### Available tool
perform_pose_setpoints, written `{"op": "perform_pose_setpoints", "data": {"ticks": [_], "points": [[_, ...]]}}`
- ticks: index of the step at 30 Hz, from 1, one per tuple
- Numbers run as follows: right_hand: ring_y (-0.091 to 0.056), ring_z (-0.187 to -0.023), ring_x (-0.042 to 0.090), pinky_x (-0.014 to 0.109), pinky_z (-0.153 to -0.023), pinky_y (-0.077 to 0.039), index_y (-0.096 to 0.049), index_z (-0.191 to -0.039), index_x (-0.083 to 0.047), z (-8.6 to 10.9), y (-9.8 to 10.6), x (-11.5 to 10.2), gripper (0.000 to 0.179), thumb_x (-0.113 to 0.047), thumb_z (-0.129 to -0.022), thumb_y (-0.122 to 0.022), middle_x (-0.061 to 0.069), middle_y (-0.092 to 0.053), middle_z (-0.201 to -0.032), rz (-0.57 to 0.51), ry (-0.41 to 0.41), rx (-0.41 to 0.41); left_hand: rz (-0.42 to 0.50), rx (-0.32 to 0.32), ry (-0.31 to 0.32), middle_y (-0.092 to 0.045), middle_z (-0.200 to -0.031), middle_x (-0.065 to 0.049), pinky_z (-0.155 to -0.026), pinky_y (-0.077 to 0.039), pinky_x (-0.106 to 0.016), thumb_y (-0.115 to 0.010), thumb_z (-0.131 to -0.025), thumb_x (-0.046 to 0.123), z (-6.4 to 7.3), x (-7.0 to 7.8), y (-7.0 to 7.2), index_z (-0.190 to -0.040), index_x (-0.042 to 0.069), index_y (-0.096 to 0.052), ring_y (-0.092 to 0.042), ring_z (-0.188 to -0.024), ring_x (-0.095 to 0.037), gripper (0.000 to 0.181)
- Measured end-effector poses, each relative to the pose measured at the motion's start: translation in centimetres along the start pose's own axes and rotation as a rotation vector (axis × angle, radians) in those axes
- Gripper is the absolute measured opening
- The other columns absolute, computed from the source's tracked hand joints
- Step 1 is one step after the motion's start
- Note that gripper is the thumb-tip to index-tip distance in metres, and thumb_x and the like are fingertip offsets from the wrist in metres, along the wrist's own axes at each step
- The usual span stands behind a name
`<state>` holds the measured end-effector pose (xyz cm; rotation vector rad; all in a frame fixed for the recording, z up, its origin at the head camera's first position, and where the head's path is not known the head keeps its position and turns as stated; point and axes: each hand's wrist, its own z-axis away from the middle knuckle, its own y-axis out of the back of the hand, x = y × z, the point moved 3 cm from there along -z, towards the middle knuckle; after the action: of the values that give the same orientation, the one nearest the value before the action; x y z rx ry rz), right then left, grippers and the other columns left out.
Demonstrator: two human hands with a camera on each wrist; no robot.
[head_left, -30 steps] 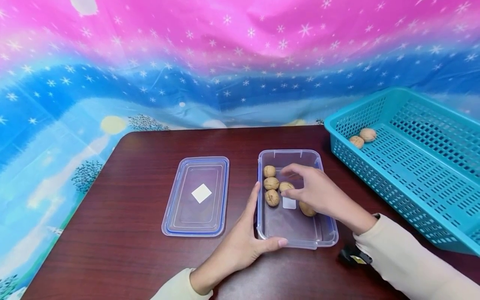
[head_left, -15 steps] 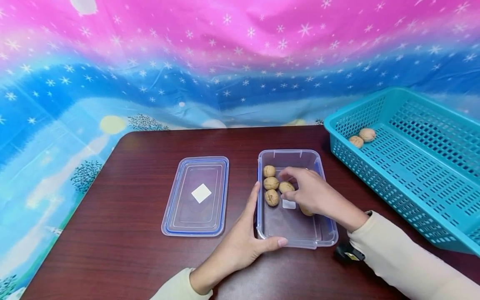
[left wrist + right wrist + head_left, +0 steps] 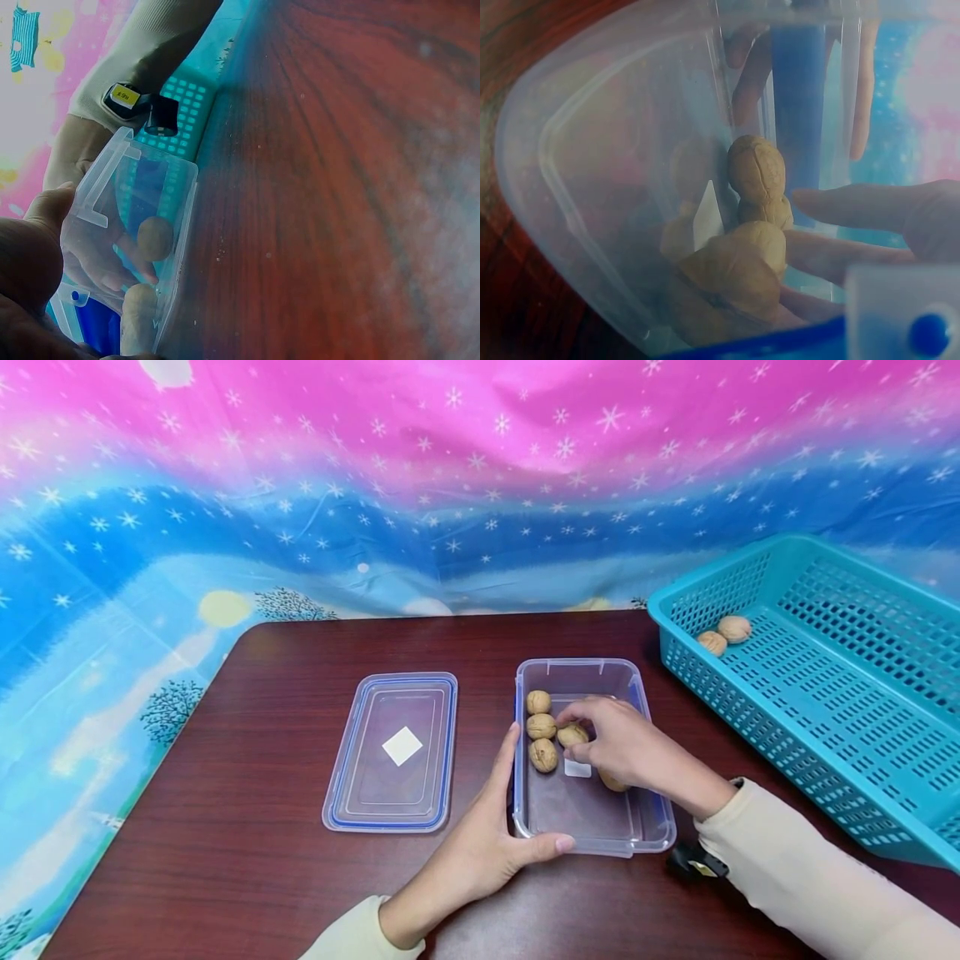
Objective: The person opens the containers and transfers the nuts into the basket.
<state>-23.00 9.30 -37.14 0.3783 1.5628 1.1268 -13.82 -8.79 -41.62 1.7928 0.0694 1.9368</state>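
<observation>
A clear plastic food box [image 3: 581,835] stands uncovered on the table. Along its left wall, three walnuts [image 3: 543,755] lie in a row. My right hand [image 3: 618,743] reaches into the box over its right side and pinches another walnut [image 3: 573,735] between thumb and fingers, right beside the row. One more walnut [image 3: 612,780] lies partly hidden under that hand. My left hand [image 3: 487,831] braces the box's near left corner, fingers straight along the left wall and thumb along the front. In the right wrist view, fingertips [image 3: 804,201] are close to the walnuts [image 3: 756,169].
Left of the box lies its clear lid [image 3: 390,793] with a blue seal and a white square label [image 3: 402,746]. A turquoise basket [image 3: 780,735] holding two walnuts [image 3: 734,629] stands at the right. Behind the dark red table [image 3: 225,793] hangs a patterned cloth [image 3: 450,485].
My right hand has moved slightly left and its fingers have drawn in around the walnut beside the row. My left hand, the box, the lid and the basket stay in place.
</observation>
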Motion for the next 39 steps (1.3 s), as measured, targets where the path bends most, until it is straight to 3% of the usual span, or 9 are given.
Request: {"op": "perform_pose_setpoints", "data": {"ticks": [12, 18, 26, 39], "points": [[-0.061, -0.126, 0.042, 0.059, -0.108, -0.046, -0.074, -0.118, -0.002, -0.16, -0.17, -0.09, 0.031, -0.008, -0.088, -0.076, 0.022, -0.072, -0.126, 0.015, -0.027, -0.012, 0.003, -0.001, 0.027, -0.026, -0.173, -0.004, -0.125, -0.028, -0.052, -0.092, -0.08, 0.038, 0.01, 0.15, 0.03, -0.167, 0.045, 0.002, -0.034, -0.153, -0.018, 0.128], [-0.061, -0.125, 0.041, 0.058, -0.108, -0.046, -0.074, -0.118, -0.002, -0.3, -0.19, -0.09, 0.029, -0.005, -0.089, -0.074, 0.021, -0.072, -0.126, 0.013, -0.036, -0.005, 0.005, -0.001, 0.002, -0.028, -0.172, -0.01, -0.124, -0.029, -0.056, -0.09, -0.082, 0.039, 0.04, 0.03, 0.02, -0.168, 0.041, 0.001, -0.035, -0.154, -0.023, 0.125], [-0.062, -0.105, 0.03, 0.05, -0.094, -0.051, -0.074, -0.115, -0.004, -0.5, -0.16, -0.02, 0.027, -0.004, -0.088, -0.074, 0.017, -0.074, -0.118, 0.005, -0.046, -0.018, 0.003, -0.002, 0.005, -0.028, -0.172, -0.01, -0.124, -0.029, -0.056, -0.09, -0.083, 0.039, 0.02, 0.08, -0.02, -0.167, 0.044, 0.002, -0.036, -0.153, -0.024, 0.125], [-0.062, -0.093, 0.026, 0.044, -0.085, -0.051, -0.073, -0.117, -0.005, -0.35, -0.07, -0.06, 0.03, -0.001, -0.087, -0.072, 0.013, -0.074, -0.108, -0.024, -0.059, 0.006, 0.005, -0.006, 0.021, -0.027, -0.173, -0.006, -0.125, -0.028, -0.053, -0.091, -0.081, 0.037, 0.02, 0.22, 0.02, -0.166, 0.048, 0.002, -0.035, -0.153, -0.018, 0.127]]}}
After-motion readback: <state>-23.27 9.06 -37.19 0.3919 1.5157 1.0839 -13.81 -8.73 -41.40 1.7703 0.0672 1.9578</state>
